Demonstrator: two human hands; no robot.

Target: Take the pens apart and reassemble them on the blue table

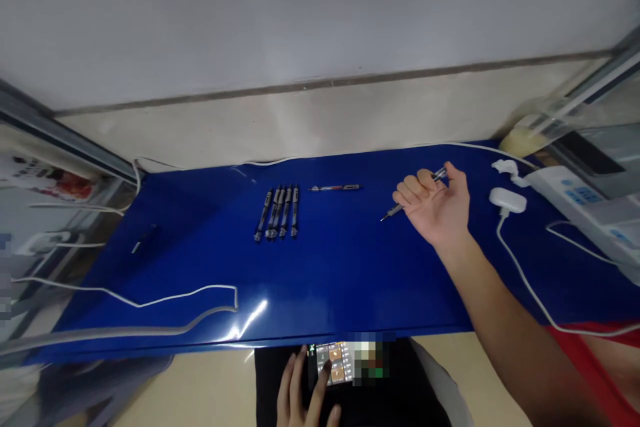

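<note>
Head view: the right hand (433,207) is clamped on a slim dark pen (394,212); five black pens (277,213) lie left of this grip on a glossy blue table (200,280); the left hand (303,390) holds a flat phone (333,363).

The right hand (433,203) curls its fingers around a slim pen (397,211), its thin metal tip poking out low and to the left, near a lone silver-and-red pen (335,187) lying crosswise. Left of that lone pen, five black pens (277,212) lie side by side, narrow ends toward the person. Well below it, the left hand (300,393) rests its fingers on a smartphone (333,363), its lit screen partly blurred.
</note>
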